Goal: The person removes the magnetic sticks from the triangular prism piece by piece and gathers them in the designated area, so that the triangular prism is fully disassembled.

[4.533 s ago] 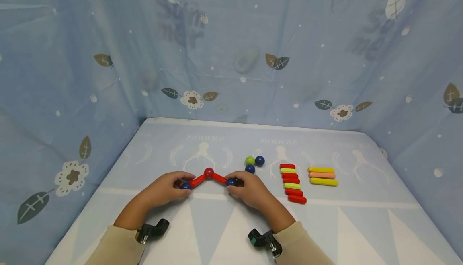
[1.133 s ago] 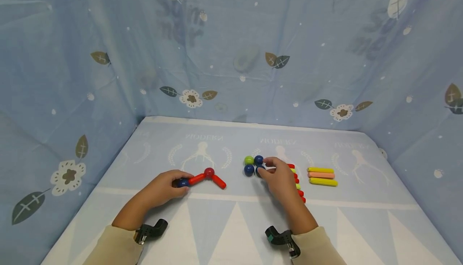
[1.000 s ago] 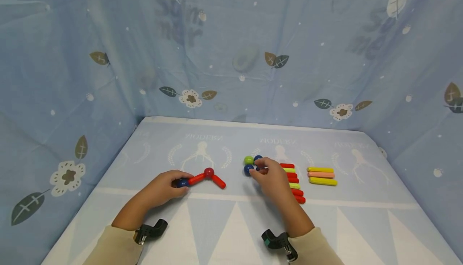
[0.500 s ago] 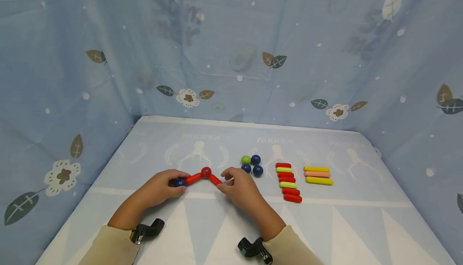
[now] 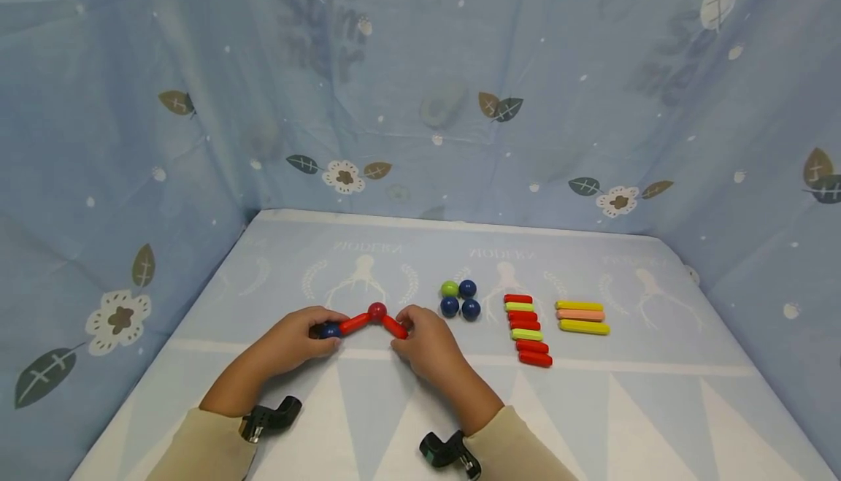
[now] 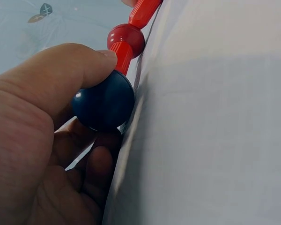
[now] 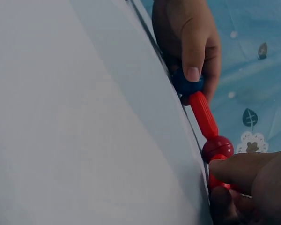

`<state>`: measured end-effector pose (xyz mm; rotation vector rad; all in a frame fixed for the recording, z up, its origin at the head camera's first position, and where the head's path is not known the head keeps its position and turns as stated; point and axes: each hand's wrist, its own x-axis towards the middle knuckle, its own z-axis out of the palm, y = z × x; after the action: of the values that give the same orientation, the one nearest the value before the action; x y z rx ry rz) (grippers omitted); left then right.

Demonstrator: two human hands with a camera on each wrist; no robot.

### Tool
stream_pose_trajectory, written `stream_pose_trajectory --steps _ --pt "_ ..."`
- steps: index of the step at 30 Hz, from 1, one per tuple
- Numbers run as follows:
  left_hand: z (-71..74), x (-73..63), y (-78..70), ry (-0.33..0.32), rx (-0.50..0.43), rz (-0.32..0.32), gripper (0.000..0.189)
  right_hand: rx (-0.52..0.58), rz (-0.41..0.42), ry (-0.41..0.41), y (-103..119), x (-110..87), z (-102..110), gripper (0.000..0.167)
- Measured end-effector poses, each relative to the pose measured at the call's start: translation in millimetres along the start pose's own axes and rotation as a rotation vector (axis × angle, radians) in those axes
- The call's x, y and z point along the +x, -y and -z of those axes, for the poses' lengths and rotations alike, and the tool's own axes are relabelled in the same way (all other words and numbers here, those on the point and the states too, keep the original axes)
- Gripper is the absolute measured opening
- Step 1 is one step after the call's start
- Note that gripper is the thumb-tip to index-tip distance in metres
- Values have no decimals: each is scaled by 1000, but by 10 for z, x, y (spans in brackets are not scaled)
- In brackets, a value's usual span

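Observation:
My left hand [image 5: 292, 340] grips a blue ball [image 6: 105, 104], thumb over its top and fingers behind. A red stick [image 5: 355, 323] joins that ball to a red ball [image 5: 377, 312]. From the red ball a second red stick [image 5: 395, 328] slants toward me on the right. My right hand [image 5: 430, 342] pinches this second stick between thumb and fingers, as the right wrist view also shows in the stick's visible part [image 7: 218, 176]. The four joined pieces lie in a shallow bent line on the table; the fingers hide the second stick's free end.
Right of my right hand sit a green ball [image 5: 450, 288] and several blue balls [image 5: 470, 310]. Further right is a column of short red and light-yellow sticks [image 5: 525, 325], then longer yellow sticks [image 5: 584, 328] around a salmon one [image 5: 580, 314]. Patterned cloth [image 5: 420, 101] stands behind.
My right hand has let go of a blue ball, which now sits beside the other loose balls. It has come back left and taken hold of the second red stick. My left hand stays put.

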<state>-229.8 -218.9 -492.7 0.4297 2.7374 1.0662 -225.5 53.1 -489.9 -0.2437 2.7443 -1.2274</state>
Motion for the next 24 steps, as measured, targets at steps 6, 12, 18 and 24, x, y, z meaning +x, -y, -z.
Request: stream_pose_trajectory --steps 6,12,18,24 --pt "0 -1 10 -2 6 -17 38 63 19 -14 -82 29 17 18" --pt "-2 -37 18 2 6 -4 38 204 26 -25 -112 15 -2 12" --pt "-1 -45 7 5 4 -11 39 282 10 -20 -181 8 -3 12" --pt "-5 -15 4 7 2 -30 38 301 -3 -19 -252 27 0 13"
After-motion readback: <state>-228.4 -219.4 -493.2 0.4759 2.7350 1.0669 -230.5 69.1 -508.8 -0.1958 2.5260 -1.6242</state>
